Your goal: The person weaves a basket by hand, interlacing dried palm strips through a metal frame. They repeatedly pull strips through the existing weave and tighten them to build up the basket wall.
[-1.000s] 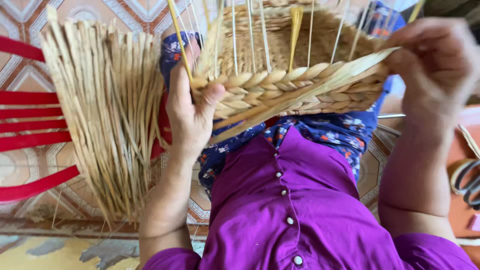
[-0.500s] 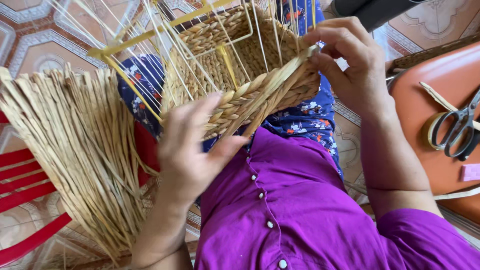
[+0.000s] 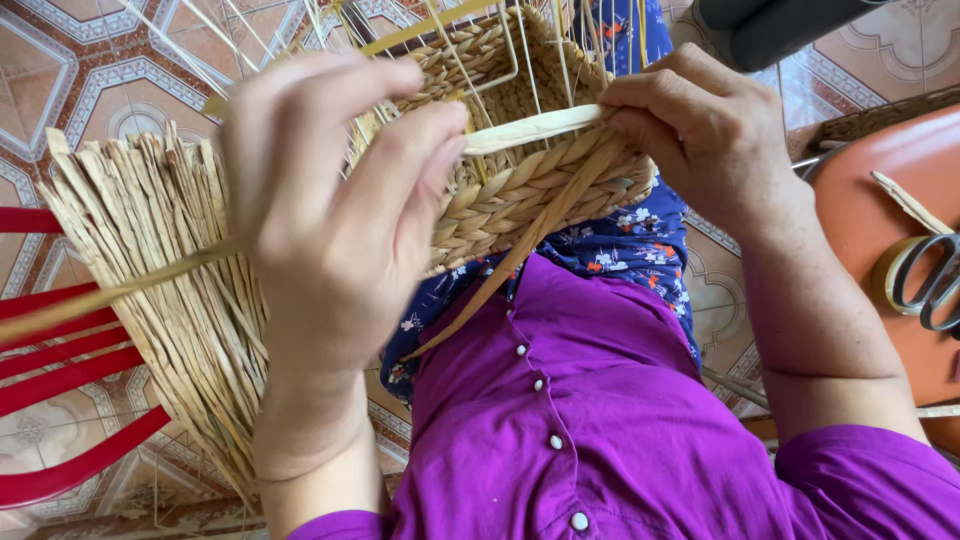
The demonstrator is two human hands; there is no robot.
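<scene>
Nearest, above the purple shirt (image 3: 560,420), the left hand (image 3: 330,230) curls loosely over a flat straw strand (image 3: 530,130), whose far end the right hand (image 3: 700,130) pinches against the half-woven basket (image 3: 520,190) on the lap, with a bundle of loose straw (image 3: 160,270) left, scissors (image 3: 930,280) right.

A half-woven straw basket (image 3: 520,170) rests tilted on the lap, wire frame showing; one flat strand (image 3: 535,128) lies across its rim, probably pinched taut.
</scene>
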